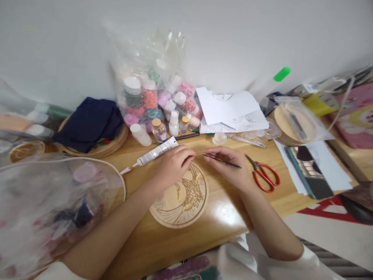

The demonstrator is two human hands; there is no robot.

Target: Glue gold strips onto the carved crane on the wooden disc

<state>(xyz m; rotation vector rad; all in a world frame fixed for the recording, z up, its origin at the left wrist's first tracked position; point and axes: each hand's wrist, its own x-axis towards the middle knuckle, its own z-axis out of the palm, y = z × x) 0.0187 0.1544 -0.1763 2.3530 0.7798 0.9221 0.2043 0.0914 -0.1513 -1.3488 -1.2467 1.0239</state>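
A round wooden disc [201,214] with a carved fish pattern lies on the table, gold lines filling much of the design. Over its upper left edge is my left hand [173,165], thumb and fingers pinched together; anything between them is too small to make out. My right hand [233,171] holds dark tweezers [223,160] just beyond the disc's upper right, their tips pointing toward my left hand. Close behind my left hand rests a white glue tube [157,151] with its nozzle to the left. Red-handled scissors [264,175] lie right of my right hand.
Several small bottles, among them a corked glass jar [159,131], stand before a plastic bag of coloured jars [151,93]. Papers [233,111] lie at the back. On the left are a dark blue cloth [90,122] and a clear bag [52,214]; a phone [310,171] lies right.
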